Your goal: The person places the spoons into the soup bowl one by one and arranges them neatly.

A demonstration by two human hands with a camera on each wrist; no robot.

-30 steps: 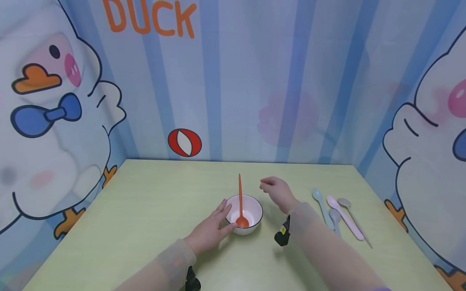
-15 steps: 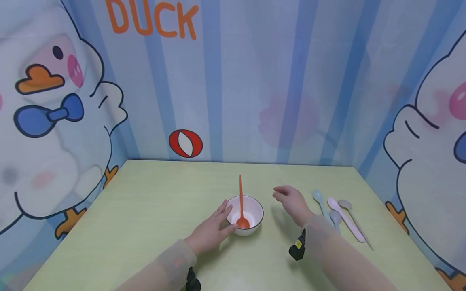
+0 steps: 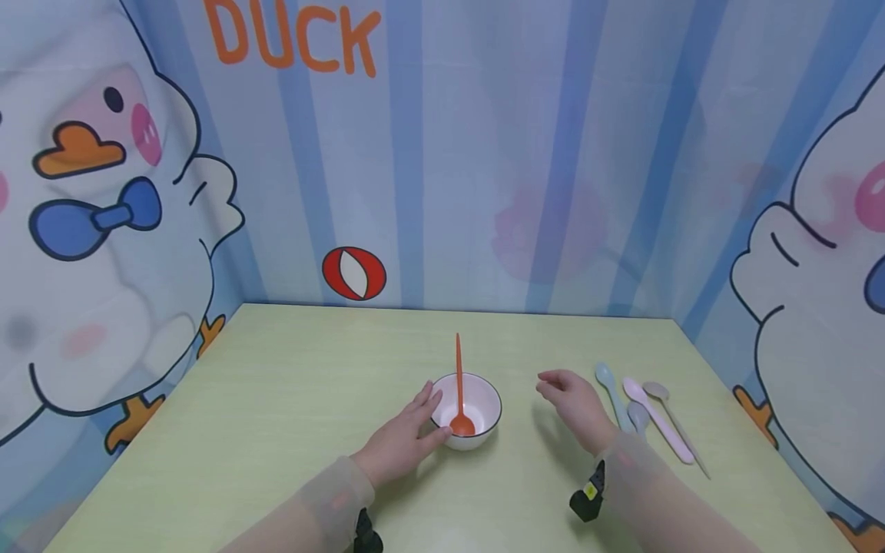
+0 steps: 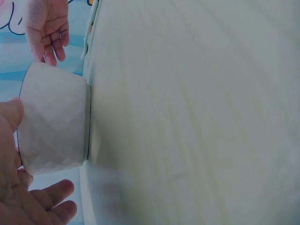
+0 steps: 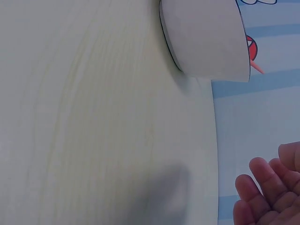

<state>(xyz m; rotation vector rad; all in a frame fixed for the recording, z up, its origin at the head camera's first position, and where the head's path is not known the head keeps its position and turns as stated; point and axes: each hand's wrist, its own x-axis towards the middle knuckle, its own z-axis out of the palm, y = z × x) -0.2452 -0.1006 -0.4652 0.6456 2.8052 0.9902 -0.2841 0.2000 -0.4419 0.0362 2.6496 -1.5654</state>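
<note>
A small white bowl [image 3: 465, 443] with a dark rim stands on the table, and an orange spoon [image 3: 459, 376] leans in it, handle up. My left hand [image 3: 397, 445] holds the bowl's left side, thumb on the near rim and fingers on the far left. In the left wrist view the thumb [image 4: 10, 114] lies at the rim of the bowl [image 4: 56, 119]. To the right of the bowl, my right hand [image 3: 577, 407] hovers over the table with fingers loosely bent and nothing in them. Its fingers [image 5: 267, 183] are apart from the bowl in the right wrist view.
Beside the right hand lie a light blue spoon [image 3: 612, 393], a small greyish spoon [image 3: 638, 415], a pink spoon [image 3: 657, 419] and a thin grey-brown spoon [image 3: 657, 390]. A printed curtain [image 3: 470, 153] rises behind the pale table [image 3: 297, 369].
My right hand has moved right and toward me, away from the bowl to near the loose spoons. The left hand, the bowl and the orange spoon have stayed in place.
</note>
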